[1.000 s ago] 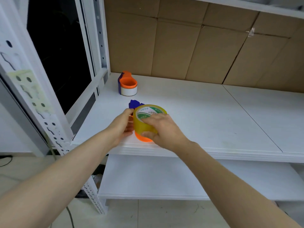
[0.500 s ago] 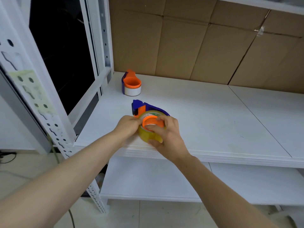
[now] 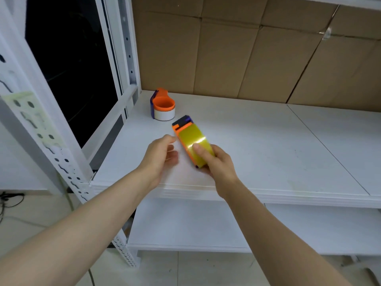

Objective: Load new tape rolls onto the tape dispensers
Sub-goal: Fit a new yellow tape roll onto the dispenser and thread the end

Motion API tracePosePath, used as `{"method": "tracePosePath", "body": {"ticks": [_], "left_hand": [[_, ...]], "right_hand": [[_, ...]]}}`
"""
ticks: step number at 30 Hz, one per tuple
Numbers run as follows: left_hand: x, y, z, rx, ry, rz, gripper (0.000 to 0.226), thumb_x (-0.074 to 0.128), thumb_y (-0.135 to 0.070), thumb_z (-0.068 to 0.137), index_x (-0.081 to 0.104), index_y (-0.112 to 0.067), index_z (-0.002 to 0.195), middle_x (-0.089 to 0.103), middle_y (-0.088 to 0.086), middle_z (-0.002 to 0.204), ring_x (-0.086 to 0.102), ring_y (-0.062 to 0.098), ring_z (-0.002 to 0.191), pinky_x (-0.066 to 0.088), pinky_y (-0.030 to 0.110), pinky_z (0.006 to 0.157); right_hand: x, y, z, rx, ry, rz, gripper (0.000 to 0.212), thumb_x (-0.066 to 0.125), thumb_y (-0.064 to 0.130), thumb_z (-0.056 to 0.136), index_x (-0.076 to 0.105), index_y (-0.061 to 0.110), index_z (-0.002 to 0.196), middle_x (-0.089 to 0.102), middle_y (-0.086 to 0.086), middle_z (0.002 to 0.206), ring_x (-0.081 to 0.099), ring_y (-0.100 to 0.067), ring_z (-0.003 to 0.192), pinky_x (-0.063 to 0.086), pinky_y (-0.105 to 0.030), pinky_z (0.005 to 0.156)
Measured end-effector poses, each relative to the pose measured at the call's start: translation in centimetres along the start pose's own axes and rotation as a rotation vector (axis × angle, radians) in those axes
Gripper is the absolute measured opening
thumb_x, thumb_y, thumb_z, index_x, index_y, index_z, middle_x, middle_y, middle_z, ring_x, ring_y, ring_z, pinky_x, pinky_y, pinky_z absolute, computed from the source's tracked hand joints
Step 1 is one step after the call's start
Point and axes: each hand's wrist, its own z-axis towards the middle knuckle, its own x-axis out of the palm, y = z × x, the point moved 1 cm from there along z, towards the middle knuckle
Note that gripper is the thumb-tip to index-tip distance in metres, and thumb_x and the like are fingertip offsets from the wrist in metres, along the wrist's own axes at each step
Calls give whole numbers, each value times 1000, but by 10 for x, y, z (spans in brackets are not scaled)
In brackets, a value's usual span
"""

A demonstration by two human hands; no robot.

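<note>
My right hand (image 3: pixel 218 162) grips an orange and blue tape dispenser (image 3: pixel 182 123) with a yellow tape roll (image 3: pixel 193 141) seated on it. The dispenser is lifted off the white shelf (image 3: pixel 268 153) and turned on edge, so the roll's shiny outer face points up. My thumb lies across the tape. My left hand (image 3: pixel 162 155) hovers just left of the roll with its fingers loosely apart and nothing in it. A second orange and blue dispenser (image 3: pixel 162 106), carrying a white roll, stands at the shelf's back left.
Brown cardboard (image 3: pixel 247 54) lines the back of the shelf. A white perforated rack post (image 3: pixel 61 159) and a dark window (image 3: pixel 68 65) stand at the left. A lower shelf (image 3: pixel 206 226) lies below, above a tiled floor.
The yellow roll went down onto the orange hub of the dispenser. My right hand then lifted the loaded dispenser and turned it on edge, while my left hand let go.
</note>
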Motion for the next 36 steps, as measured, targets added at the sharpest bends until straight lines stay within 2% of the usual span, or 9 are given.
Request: {"method": "tracePosePath", "body": {"ticks": [4, 7, 10, 15, 18, 24, 28, 32, 36], "left_hand": [[20, -1, -16, 10, 271, 80, 30, 54, -29, 90, 66, -9, 108, 70, 11, 108, 66, 22, 102, 49, 31, 96], [23, 1, -16, 85, 199, 128, 30, 56, -24, 91, 66, -2, 109, 70, 16, 109, 66, 28, 103, 50, 36, 96], [24, 5, -14, 124, 189, 171, 23, 52, -18, 93, 67, -4, 103, 70, 15, 104, 67, 26, 94, 51, 32, 89], [24, 8, -16, 132, 206, 180, 17, 50, -14, 94, 65, -10, 102, 68, 8, 97, 64, 21, 89, 49, 33, 91], [23, 7, -15, 131, 229, 193, 16, 50, -13, 93, 65, -12, 98, 68, 9, 99, 64, 23, 93, 48, 34, 93], [25, 7, -16, 170, 221, 189, 17, 48, -17, 95, 64, -18, 91, 67, 4, 91, 64, 17, 85, 50, 29, 84], [32, 8, -15, 185, 159, 238, 22, 46, -26, 97, 63, -19, 85, 67, 2, 88, 62, 18, 83, 49, 29, 85], [36, 4, -13, 132, 113, 257, 33, 44, -35, 96, 63, -8, 104, 68, 13, 103, 65, 27, 94, 49, 37, 91], [37, 4, -13, 137, 111, 289, 36, 40, -40, 97, 60, -11, 102, 65, 6, 92, 61, 15, 79, 46, 23, 71]], "right_hand": [[11, -3, -6, 137, 33, 102, 50, 53, 51, 87, 61, 9, 113, 69, -15, 105, 67, -23, 88, 57, -33, 83], [8, 4, -14, 133, 107, -233, 61, 35, 62, 89, 52, 8, 114, 63, -13, 82, 60, -20, 60, 57, -32, 59], [1, 8, -19, 123, 176, -522, 59, 24, 64, 91, 49, 14, 112, 58, -9, 64, 48, -13, 39, 40, -19, 38], [-17, 28, -7, -38, -157, -335, 42, 40, 47, 93, 62, 12, 93, 56, -2, 62, 47, -16, 54, 36, -28, 49], [-12, 40, 6, -74, -119, -382, 45, 44, 48, 93, 62, 6, 88, 54, -1, 66, 48, -16, 58, 38, -27, 49], [-7, 30, 8, -174, -73, -285, 34, 54, 32, 93, 55, 9, 66, 45, -6, 51, 40, -19, 40, 36, -26, 44], [-12, 28, 5, -240, -37, -267, 20, 59, 21, 90, 62, 7, 77, 49, -6, 54, 45, -11, 40, 42, -24, 45], [-13, 20, -2, -276, -7, -292, 15, 63, 13, 87, 65, 1, 94, 53, 0, 59, 48, 1, 38, 43, -14, 44], [-18, 7, -13, -297, 49, -270, 8, 67, 9, 83, 65, 7, 91, 59, 2, 66, 54, 4, 48, 45, -10, 51]]}}
